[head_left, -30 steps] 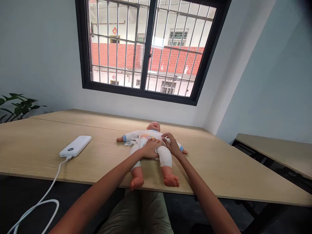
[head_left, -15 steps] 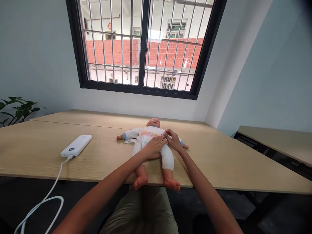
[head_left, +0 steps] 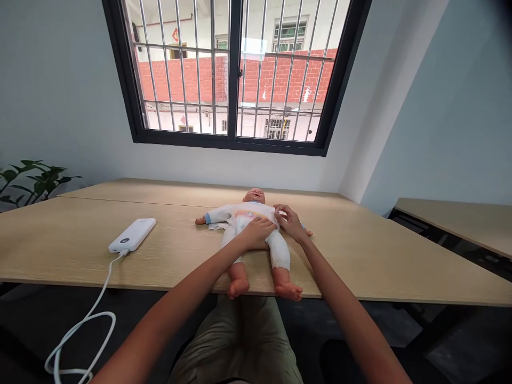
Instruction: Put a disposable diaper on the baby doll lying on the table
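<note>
A baby doll [head_left: 279,253] in a white outfit with blue cuffs lies on its back, its bare feet towards me at the table's front edge. Around its middle is a white diaper [head_left: 245,214] with a coloured print along the waist. My left hand [head_left: 259,232] lies across the diaper's front, fingers stretched out and pressing on it. At the doll's hip on the right side, my right hand [head_left: 289,222] is closed in a pinch on the diaper's side edge. The fingers partly hide what exactly is pinched.
On the wooden table [head_left: 176,269], to the left, lies a white power bank [head_left: 134,234]; its white cable [head_left: 102,298] hangs over the front edge. A plant [head_left: 38,181] stands at far left. Behind are a wall and a barred window [head_left: 232,143]. Another table [head_left: 452,218] is at right.
My right hand has moved away from my left hand, up and outward along the diaper's side. The left hand stays on the diaper's front. The camera view has shifted slightly.
</note>
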Tool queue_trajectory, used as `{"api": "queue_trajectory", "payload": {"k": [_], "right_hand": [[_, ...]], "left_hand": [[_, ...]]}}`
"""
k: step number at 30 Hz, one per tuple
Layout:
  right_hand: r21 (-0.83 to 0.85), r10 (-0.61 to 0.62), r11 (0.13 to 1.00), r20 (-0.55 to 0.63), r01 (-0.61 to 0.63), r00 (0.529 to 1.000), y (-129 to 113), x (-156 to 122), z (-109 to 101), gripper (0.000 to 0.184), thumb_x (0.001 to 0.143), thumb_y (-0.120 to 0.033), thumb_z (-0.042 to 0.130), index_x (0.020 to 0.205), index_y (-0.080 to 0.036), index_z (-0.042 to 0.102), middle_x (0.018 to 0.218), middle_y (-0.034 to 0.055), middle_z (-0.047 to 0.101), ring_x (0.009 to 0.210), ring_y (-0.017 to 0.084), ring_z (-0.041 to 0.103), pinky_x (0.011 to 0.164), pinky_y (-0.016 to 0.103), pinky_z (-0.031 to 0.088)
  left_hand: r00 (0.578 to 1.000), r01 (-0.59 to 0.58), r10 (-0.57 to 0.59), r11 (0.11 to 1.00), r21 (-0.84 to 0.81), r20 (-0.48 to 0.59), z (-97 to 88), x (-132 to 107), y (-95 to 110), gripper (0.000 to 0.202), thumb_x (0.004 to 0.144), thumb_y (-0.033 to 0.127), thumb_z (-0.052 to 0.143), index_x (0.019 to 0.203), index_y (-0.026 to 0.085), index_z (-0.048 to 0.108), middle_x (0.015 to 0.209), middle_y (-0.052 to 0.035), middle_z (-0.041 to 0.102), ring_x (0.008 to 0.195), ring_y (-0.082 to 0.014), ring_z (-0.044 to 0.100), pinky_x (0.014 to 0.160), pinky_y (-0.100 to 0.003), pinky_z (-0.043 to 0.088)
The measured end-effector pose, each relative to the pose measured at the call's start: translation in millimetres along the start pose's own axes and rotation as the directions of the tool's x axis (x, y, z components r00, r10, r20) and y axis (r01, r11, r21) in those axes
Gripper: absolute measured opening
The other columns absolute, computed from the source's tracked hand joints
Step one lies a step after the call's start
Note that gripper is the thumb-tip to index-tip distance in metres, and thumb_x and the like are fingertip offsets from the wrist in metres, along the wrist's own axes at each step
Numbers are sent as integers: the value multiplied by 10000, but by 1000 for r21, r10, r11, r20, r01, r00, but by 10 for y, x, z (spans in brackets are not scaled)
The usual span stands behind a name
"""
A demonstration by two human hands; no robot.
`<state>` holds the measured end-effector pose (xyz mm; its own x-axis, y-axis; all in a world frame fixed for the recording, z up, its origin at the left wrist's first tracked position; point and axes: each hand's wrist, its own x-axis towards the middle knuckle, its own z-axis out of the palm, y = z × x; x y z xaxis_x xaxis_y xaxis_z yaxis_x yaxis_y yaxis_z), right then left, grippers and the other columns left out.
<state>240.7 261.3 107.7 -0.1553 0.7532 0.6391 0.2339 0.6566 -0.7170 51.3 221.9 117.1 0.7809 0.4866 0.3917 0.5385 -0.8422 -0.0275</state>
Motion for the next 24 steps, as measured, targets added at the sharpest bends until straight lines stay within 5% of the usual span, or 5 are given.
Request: {"api": "queue_trajectory", "payload": {"k": [5,10,14,20,24], "right_hand": [[-5,30,1000,-97,-31,995,19,9,-50,446,804,-659,636,883,-225,571,1223,119,609,1153,252,577,963,441,493],[56,62,997,-121,-56,991,19,18,-59,476,768,-678,662,849,-222,552,1191,127,618,1150,252,569,954,419,503],[59,74,996,-122,-67,990,6,15,-56,494,753,-693,660,840,-221,546,1182,127,626,1092,242,587,932,401,519],[63,57,997,-113,-50,992,0,8,-39,456,767,-661,666,851,-226,562,1116,105,648,1036,232,595,890,375,530],[116,49,992,-48,-43,998,-37,-2,-29,422,764,-621,695,834,-223,572,1114,91,643,1007,218,607,872,357,533]], "left_hand": [[996,77,-74,994,74,-42,9,46,-12,644,722,273,756,1305,117,533,1491,-218,431,1359,-374,431,1090,-466,393],[993,57,-60,998,-28,-104,11,2,-13,893,709,213,741,1506,126,348,1515,-214,442,1395,-365,409,1169,-445,303],[992,109,-106,993,44,-63,-12,-6,9,949,740,234,709,1560,179,236,1570,-158,397,1474,-326,317,1228,-532,141],[991,133,-129,985,110,-37,-3,-2,11,802,768,259,695,1498,217,366,1537,-140,455,1503,-283,281,1236,-572,24],[986,169,-169,978,121,-8,33,23,23,772,755,271,723,1461,193,421,1583,-159,377,1495,-322,287,1215,-582,166]]}}
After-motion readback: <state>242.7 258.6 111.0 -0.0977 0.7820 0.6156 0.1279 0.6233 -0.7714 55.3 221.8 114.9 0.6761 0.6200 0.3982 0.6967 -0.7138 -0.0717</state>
